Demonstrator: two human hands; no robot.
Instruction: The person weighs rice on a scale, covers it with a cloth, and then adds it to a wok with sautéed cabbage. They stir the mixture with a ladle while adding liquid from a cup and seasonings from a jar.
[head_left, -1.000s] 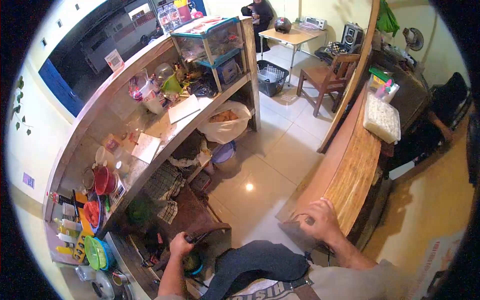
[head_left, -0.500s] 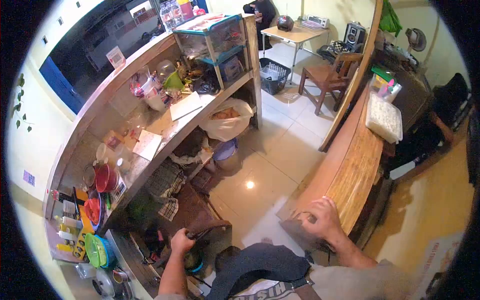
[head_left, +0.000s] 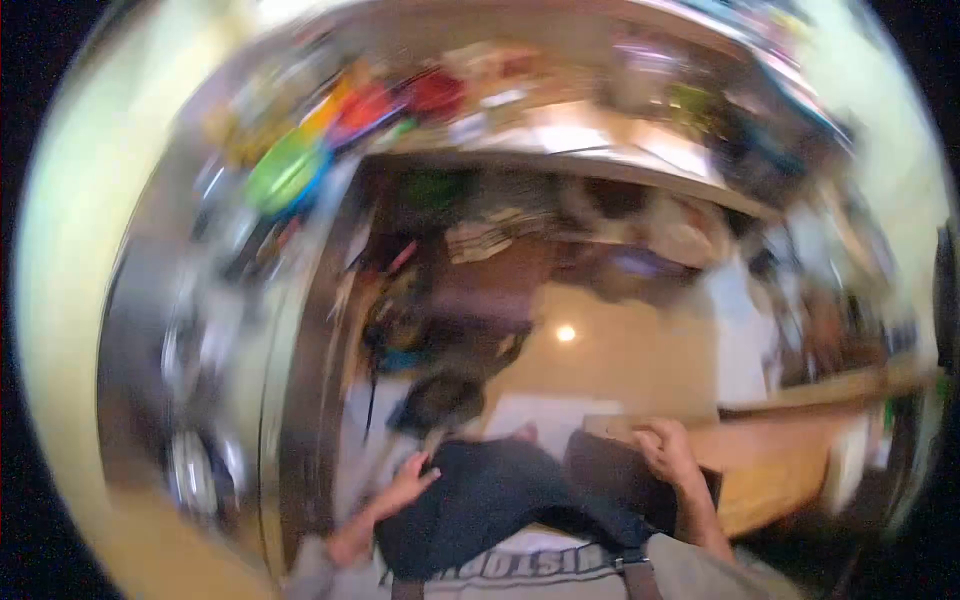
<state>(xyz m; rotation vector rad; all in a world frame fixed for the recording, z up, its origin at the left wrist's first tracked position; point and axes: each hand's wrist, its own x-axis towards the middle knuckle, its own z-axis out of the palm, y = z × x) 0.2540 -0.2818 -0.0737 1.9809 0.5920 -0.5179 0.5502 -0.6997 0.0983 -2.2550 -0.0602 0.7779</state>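
Note:
The view is smeared by motion. My left hand (head_left: 408, 484) is beside my dark trousers (head_left: 480, 490) at the lower left, fingers stretched out and holding nothing. Just beyond it is a dark rounded thing (head_left: 440, 400), too blurred to name. My right hand (head_left: 665, 452) rests at the near end of the wooden counter (head_left: 765, 455), its fingers curled over the edge. A brown wooden piece of furniture (head_left: 490, 300) stands ahead of my left hand.
A curved shelf (head_left: 600, 150) crosses the top, bearing a red bowl (head_left: 435, 92), white sheets (head_left: 575, 138) and other blurred goods. A green basin (head_left: 285, 172) sits at the upper left. Tiled floor (head_left: 610, 350) lies ahead, reflecting a lamp.
My head has turned left, so the shelf now spans the top of the view. My left hand has let go of the brown furniture's edge and drawn back to my leg. My right hand stays at the counter.

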